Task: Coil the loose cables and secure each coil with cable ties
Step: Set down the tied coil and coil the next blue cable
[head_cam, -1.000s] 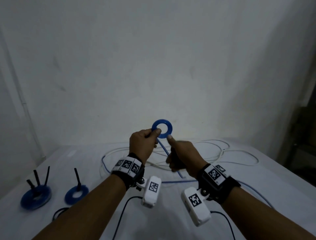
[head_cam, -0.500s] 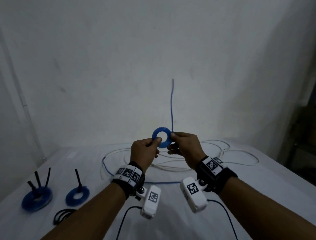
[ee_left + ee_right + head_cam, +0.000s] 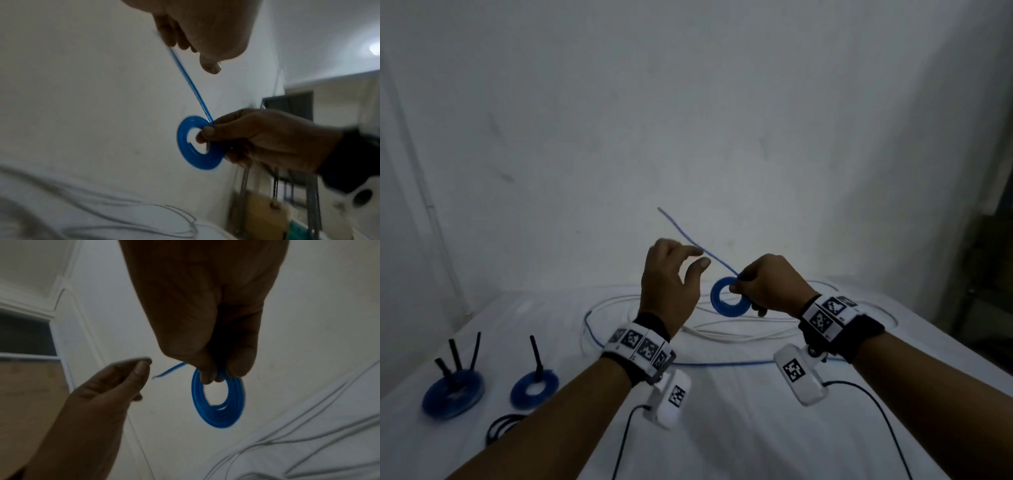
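A small flat blue cable coil (image 3: 724, 308) hangs in the air above the table, and my right hand (image 3: 739, 286) pinches its upper rim. In the left wrist view the right hand (image 3: 205, 131) has thumb and fingers through the coil (image 3: 185, 151). The coil's free tail (image 3: 688, 240) sticks up and to the left. My left hand (image 3: 698, 257) hovers left of the coil, its thumb and index finger apart beside the tail and holding nothing. The right wrist view shows the coil (image 3: 207, 417) under my right hand (image 3: 213, 378) and the tail end (image 3: 164, 374) free.
Two tied blue coils lie at the table's left: one (image 3: 452, 394) with three black ties standing up, one (image 3: 534, 389) with a single tie. A black loop (image 3: 503, 425) lies in front of them. Loose white cable (image 3: 722, 337) and blue cable (image 3: 705, 364) sprawl behind my wrists.
My left hand let go of the coil and rose to the left. The right hand now holds the coil alone, lower and further right. The tail tipped from upright to leaning left.
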